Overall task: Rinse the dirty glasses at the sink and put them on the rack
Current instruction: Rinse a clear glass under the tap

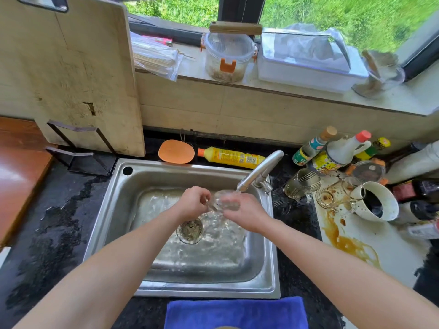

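wet black counter [59, 222] around steel sink [114, 210], grassy window [332, 13]

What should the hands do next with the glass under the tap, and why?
Probably turn the glass in the stream so the water reaches every side. The left hand and the right hand both grip it under the running tap, over the sink, and stained glasses wait on the right.

Head view, steeply down over sink [114, 210]
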`<state>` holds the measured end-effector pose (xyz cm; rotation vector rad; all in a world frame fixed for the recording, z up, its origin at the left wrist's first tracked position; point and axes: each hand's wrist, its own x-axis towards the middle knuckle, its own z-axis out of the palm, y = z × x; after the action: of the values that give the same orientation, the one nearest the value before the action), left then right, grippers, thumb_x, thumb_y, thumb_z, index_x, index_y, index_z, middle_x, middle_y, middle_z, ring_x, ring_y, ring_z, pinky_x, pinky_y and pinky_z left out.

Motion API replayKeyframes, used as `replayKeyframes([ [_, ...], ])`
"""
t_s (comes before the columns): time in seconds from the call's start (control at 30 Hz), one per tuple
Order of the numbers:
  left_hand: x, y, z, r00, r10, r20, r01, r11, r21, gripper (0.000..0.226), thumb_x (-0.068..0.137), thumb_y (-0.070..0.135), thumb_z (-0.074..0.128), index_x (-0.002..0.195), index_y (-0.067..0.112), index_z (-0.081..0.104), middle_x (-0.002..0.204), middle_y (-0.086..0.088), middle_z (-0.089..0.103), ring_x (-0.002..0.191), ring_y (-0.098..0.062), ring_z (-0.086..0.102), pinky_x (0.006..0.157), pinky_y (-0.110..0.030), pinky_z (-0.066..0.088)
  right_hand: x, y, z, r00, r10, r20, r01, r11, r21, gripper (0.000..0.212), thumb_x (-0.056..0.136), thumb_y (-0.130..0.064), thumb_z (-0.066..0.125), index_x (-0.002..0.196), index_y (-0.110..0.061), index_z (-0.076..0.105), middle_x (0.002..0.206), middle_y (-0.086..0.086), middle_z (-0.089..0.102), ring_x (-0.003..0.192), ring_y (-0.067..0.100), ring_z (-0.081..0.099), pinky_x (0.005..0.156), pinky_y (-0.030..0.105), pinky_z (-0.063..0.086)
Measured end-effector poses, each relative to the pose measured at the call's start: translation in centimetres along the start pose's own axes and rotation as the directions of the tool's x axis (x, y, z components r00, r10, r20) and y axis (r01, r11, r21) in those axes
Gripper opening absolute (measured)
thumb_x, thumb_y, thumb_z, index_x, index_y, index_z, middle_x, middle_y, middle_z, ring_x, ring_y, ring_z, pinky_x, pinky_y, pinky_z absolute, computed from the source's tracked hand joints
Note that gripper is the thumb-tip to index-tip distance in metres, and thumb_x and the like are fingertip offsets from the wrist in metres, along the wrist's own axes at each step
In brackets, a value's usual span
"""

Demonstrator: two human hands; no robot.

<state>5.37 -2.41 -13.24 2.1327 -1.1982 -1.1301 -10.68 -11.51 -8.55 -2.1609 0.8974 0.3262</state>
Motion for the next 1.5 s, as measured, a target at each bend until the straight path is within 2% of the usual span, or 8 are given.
replayKeyframes([
  [0.37, 0.3, 0.3, 1.4, 1.0, -0.001, 0.007, 0.002, 0.998, -0.056, 0.011, 0.079, 0.01, 0.072, 0.075, 0.014, 0.062, 0.074, -0.003, 0.065, 0.065, -0.013, 0.053, 0.058, -0.027, 0.044, 0.1, 0.9, 0.3, 0.994, -0.042, 0.102, 0.043, 0.999, -0.01, 0.051, 0.083, -0.031, 0.062, 0.132, -0.042, 0.055, 0.142, -0.011, 0.05, 0.12, 0.009, 0.052, 0.099, 0.036, 0.048],
  [0.47, 0.4, 0.3, 1.8, 1.0, 0.015, 0.018, -0.016, 1.0, 0.02, 0.017, 0.079, 0.012, 0.072, 0.071, 0.017, 0.058, 0.069, 0.004, 0.059, 0.066, -0.016, 0.051, 0.056, -0.027, 0.037, 0.1, 1.0, 0.1, 0.991, -0.044, 0.123, 0.04, 0.999, 0.032, 0.038, 0.083, -0.029, 0.062, 0.121, -0.038, 0.067, 0.127, -0.006, 0.063, 0.089, 0.009, 0.06, 0.079, 0.034, 0.054],
  [0.7, -0.1, 1.4, 1.4, 0.999, 0.021, 0.038, -0.022, 0.999, 0.026, 0.008, 0.084, 0.015, 0.068, 0.086, 0.016, 0.06, 0.081, -0.002, 0.064, 0.073, -0.02, 0.057, 0.062, -0.032, 0.045, 0.3, 1.4, 0.2, 0.999, 0.019, 0.044, -0.028, 0.975, 0.222, 0.02, 0.096, -0.039, 0.059, 0.09, -0.025, 0.071, 0.089, -0.006, 0.069, 0.082, 0.012, 0.063, 0.078, 0.039, 0.051],
  [0.93, -2.2, 4.2, -0.4, 0.998, 0.027, 0.051, -0.034, 0.988, 0.15, 0.025, 0.089, 0.017, 0.06, 0.114, 0.013, 0.063, 0.074, -0.003, 0.068, 0.062, -0.014, 0.061, 0.062, -0.036, 0.052, 2.6, 1.7, 0.5, 0.906, 0.423, 0.005, -0.283, 0.596, 0.752, 0.02, 0.099, -0.027, 0.056, 0.091, -0.009, 0.063, 0.082, 0.004, 0.057, 0.067, 0.019, 0.057, 0.057, 0.032, 0.052],
  [1.03, -3.4, 5.2, -1.3, 0.993, -0.025, 0.119, 0.034, 0.997, -0.073, 0.036, 0.087, 0.018, 0.064, 0.122, 0.011, 0.057, 0.085, -0.005, 0.067, 0.067, -0.011, 0.062, 0.06, -0.03, 0.052, 3.8, 1.4, 1.5, 0.85, 0.525, 0.047, -0.29, 0.39, 0.874, 0.019, 0.1, -0.023, 0.055, 0.084, -0.014, 0.06, 0.076, 0.003, 0.052, 0.06, 0.017, 0.052, 0.046, 0.031, 0.05],
  [1.13, -4.9, 4.9, -1.7, 0.996, -0.024, 0.085, 0.032, 0.994, -0.105, 0.034, 0.084, 0.025, 0.07, 0.112, 0.018, 0.052, 0.093, -0.001, 0.059, 0.076, -0.014, 0.058, 0.064, -0.029, 0.051, 4.6, 0.9, 2.1, 0.808, 0.589, 0.022, -0.283, 0.354, 0.892, 0.025, 0.102, -0.029, 0.048, 0.089, -0.017, 0.066, 0.089, 0.008, 0.066, 0.077, 0.023, 0.065, 0.069, 0.043, 0.058],
  [1.33, -6.8, 3.3, 0.5, 0.993, 0.101, 0.056, -0.101, 0.995, -0.001, 0.021, 0.085, 0.015, 0.065, 0.085, 0.018, 0.045, 0.084, -0.004, 0.058, 0.071, -0.019, 0.052, 0.066, -0.037, 0.048, 5.1, -1.3, 1.8, 0.845, 0.443, 0.301, -0.079, -0.453, 0.888, 0.045, 0.1, -0.049, 0.042, 0.083, -0.008, 0.053, 0.085, 0.013, 0.061, 0.069, 0.023, 0.061, 0.063, 0.03, 0.051],
  [1.5, -6.9, 2.5, -0.2, 0.997, 0.062, 0.042, -0.054, 0.986, -0.157, 0.02, 0.086, 0.01, 0.063, 0.084, 0.016, 0.045, 0.074, 0.003, 0.05, 0.058, -0.008, 0.044, 0.05, -0.014, 0.036, 4.1, -2.3, 3.4, 0.882, 0.355, 0.311, -0.108, -0.491, 0.865, 0.06, 0.1, -0.059, 0.031, 0.101, -0.006, 0.058, 0.097, 0.015, 0.067, 0.089, 0.028, 0.066, 0.073, 0.034, 0.05],
])
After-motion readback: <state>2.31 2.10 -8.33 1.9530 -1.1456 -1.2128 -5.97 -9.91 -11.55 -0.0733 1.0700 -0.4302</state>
